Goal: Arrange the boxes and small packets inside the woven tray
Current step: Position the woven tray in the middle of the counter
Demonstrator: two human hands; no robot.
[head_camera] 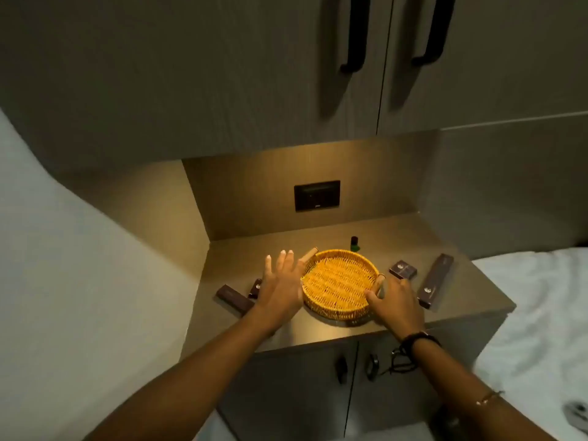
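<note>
We see the round woven tray [339, 283] sitting on the counter [286, 332] between our two hands, with nothing inside it. Our left hand [280, 286] hovers just beside the tray's left rim, fingers spread wide and gripping nothing; a wooden handle [308, 256] of the tray pokes out just past its fingertips. Our right hand [396, 302] rests at the tray's right edge, fingers loosely apart, the thumb touching the rim near the other wooden handle [379, 281]; it is not clamped on anything. Left of our left hand lie a long dark box [234, 299] and, partly hidden behind that hand, a small dark packet [255, 288]. Beyond our right hand sits a small dark square box [402, 269], and to its right a long slim dark box [435, 281] lies angled near the counter's edge. Behind the tray, between both hands and farther away, stands a small green bottle [354, 244].
</note>
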